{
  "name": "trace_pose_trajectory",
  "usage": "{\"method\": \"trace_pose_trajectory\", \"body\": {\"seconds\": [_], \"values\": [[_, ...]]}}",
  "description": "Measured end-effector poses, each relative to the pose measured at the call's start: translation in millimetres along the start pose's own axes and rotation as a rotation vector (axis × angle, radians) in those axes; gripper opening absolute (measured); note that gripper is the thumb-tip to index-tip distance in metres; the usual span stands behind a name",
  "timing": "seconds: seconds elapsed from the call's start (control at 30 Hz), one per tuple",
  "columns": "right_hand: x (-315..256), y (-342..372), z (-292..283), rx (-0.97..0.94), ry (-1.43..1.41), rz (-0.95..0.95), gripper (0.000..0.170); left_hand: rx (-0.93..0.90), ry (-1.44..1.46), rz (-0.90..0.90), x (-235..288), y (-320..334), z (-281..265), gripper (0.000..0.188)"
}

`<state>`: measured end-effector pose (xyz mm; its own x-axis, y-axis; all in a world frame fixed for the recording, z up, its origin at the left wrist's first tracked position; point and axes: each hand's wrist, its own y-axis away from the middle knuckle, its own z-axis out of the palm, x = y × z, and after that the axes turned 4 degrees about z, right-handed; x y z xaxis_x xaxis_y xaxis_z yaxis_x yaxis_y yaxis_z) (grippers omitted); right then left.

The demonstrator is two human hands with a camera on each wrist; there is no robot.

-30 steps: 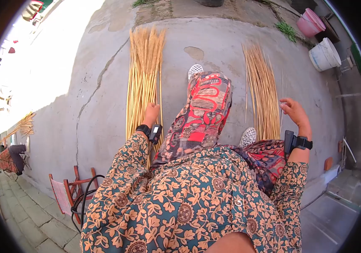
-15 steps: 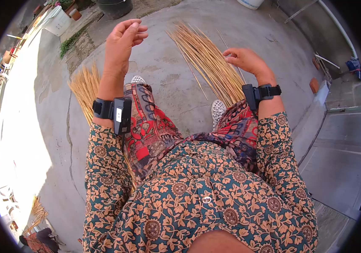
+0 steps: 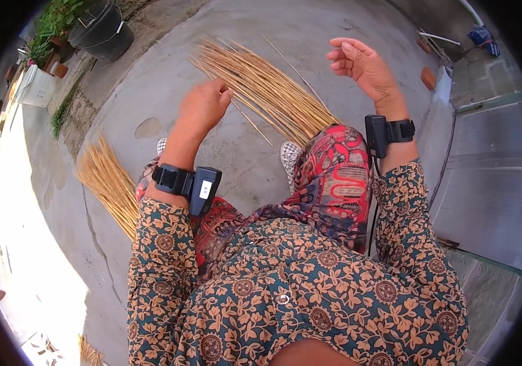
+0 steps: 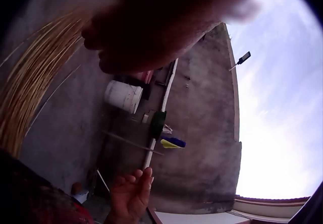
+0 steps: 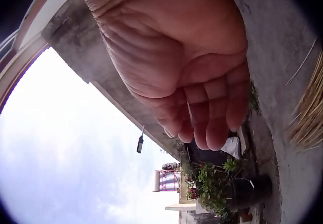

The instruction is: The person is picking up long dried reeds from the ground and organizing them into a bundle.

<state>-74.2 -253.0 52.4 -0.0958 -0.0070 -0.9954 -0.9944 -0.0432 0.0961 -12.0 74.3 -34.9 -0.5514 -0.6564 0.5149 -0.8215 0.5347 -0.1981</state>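
Note:
My left hand [image 3: 203,105], fingers loosely curled and nothing seen in them, hovers over the near left edge of a bundle of long dry straw stalks [image 3: 267,91] on the ground. To the right of that bundle, my right hand [image 3: 365,66] is raised with relaxed, bent fingers. Its palm [image 5: 176,47] looks bare in the right wrist view. A second straw bundle [image 3: 109,183] with feathery heads lies at the left, partly hidden by my arm and leg. Loose single stalks lie beside the first bundle, one along its far right side [image 3: 294,68].
Grey concrete ground [image 3: 236,158] spreads around my checkered shoes. Back left stand a black bucket [image 3: 105,33], a white bucket [image 3: 36,86] and green plants [image 3: 56,21]. A brick [image 3: 427,78] and a pale metal panel [image 3: 487,177] are at the right.
The view has turned rightward. My left hand has come up from the left straw bundle and across to the right bundle. My right hand has risen from beside that bundle.

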Motion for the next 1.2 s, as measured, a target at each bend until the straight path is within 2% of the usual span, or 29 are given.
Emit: {"method": "trace_pose_trajectory", "body": {"seconds": [0.1, 0.13, 0.17, 0.23, 0.3, 0.37, 0.43, 0.53, 0.6, 0.73, 0.83, 0.93, 1.07, 1.1, 1.2], "values": [[55.9, 31.2, -49.8, 0.229, -0.096, 0.047, 0.03, -0.077, 0.001, 0.012, 12.6, 13.0, 1.7, 0.023], [85.0, 43.0, -65.4, 0.372, -0.077, 0.133, 0.028, -0.099, -0.003, 0.027, 17.3, 13.6, 1.2, 0.023], [123.9, 54.9, -81.1, 0.513, -0.062, 0.227, 0.027, -0.125, -0.008, 0.038, 20.9, 13.2, 1.2, 0.024], [225.7, 82.6, -110.3, 0.658, 0.029, 0.436, 0.025, -0.175, -0.036, 0.041, 28.2, 15.4, 1.5, 0.024], [282.9, 113.8, -99.9, 0.587, 0.115, 0.672, 0.027, -0.249, -0.06, 0.025, 34.6, 7.6, -9.5, 0.026], [364.7, 139.4, -81.8, 0.659, 0.482, 0.69, 0.03, -0.325, -0.056, 0.039, 43.3, 5.8, -13.5, 0.027], [344.3, 143.7, -44.8, 0.573, 0.702, 0.679, 0.035, -0.382, -0.038, 0.034, 52.7, 6.1, -19.0, 0.027], [305.2, 129.3, -21.3, 0.472, 0.962, 0.473, 0.037, -0.424, -0.005, 0.042, 66.5, 5.9, -31.8, 0.026], [299.9, 104.1, -31.4, 0.374, 0.996, 0.322, 0.041, -0.443, -0.002, 0.06, 73.4, 4.0, -31.9, 0.026], [266.3, 51.7, -39.3, 0.349, 1.08, 0.45, 0.049, -0.504, 0.061, 0.068, 85.0, 5.1, -39.9, 0.028], [284.5, 19.5, -41.1, 0.34, 1.13, 0.537, 0.053, -0.528, 0.017, 0.075, 84.3, 5.4, -37.6, 0.029], [291.6, 28.0, -21.9, 0.149, 1.222, 0.631, 0.053, -0.551, -0.007, 0.085, 85.5, 3.8, -34.5, 0.03], [345.6, 71.5, 1.4, 0.022, 1.309, 0.263, 0.048, -0.569, 0.005, 0.115, 91.9, 8.3, -41.8, 0.03], [341.7, 77.1, 1.2, 0.001, 1.259, 0.329, 0.05, -0.572, 0.002, 0.125, 93.4, 8.5, -42.6, 0.03], [324.8, 96.0, -1.6, -0.057, 1.236, 0.365, 0.053, -0.584, 0.007, 0.145, 97.0, 14.0, -47.3, 0.03]]}}
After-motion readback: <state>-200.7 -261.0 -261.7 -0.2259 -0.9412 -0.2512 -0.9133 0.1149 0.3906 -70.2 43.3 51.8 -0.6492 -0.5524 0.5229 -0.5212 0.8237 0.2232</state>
